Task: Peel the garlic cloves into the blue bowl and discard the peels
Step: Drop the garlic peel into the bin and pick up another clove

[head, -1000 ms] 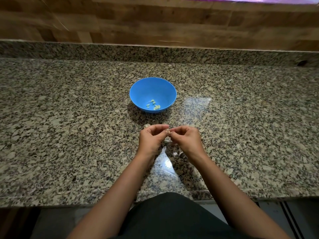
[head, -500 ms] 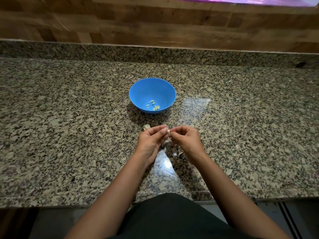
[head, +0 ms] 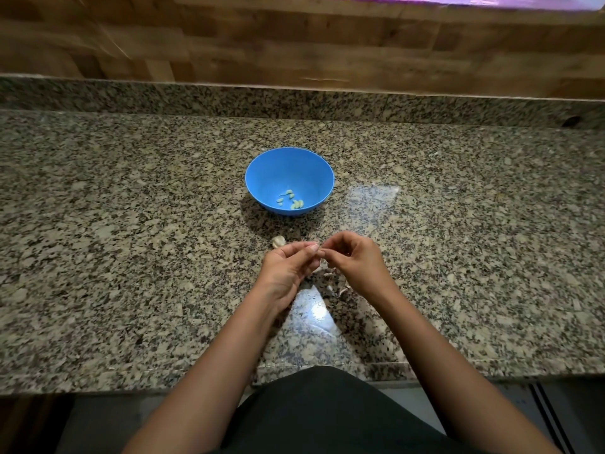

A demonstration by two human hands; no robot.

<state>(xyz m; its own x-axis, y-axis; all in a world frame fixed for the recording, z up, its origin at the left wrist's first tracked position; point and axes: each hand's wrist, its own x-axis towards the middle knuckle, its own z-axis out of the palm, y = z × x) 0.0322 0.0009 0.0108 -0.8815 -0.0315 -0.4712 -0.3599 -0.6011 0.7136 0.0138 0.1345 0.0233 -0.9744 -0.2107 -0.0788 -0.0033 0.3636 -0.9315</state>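
Note:
A blue bowl (head: 289, 165) stands on the granite counter with several peeled garlic cloves (head: 292, 199) at its bottom. In front of it my left hand (head: 288, 270) and my right hand (head: 355, 260) meet fingertip to fingertip, both pinching one small garlic clove (head: 320, 253) that is mostly hidden by the fingers. An unpeeled piece of garlic (head: 279, 240) lies on the counter just behind my left hand. Loose peels and garlic bits (head: 337, 288) lie on the counter under and between my hands.
The speckled granite counter (head: 131, 257) runs left and right, with a raised granite lip and a wooden wall behind. Its front edge is close to my body. A bright light reflection sits between my forearms.
My hands stay joined on the clove; the fingers have shifted slightly, and the unpeeled garlic piece behind my left hand shows more. The bowl has not moved.

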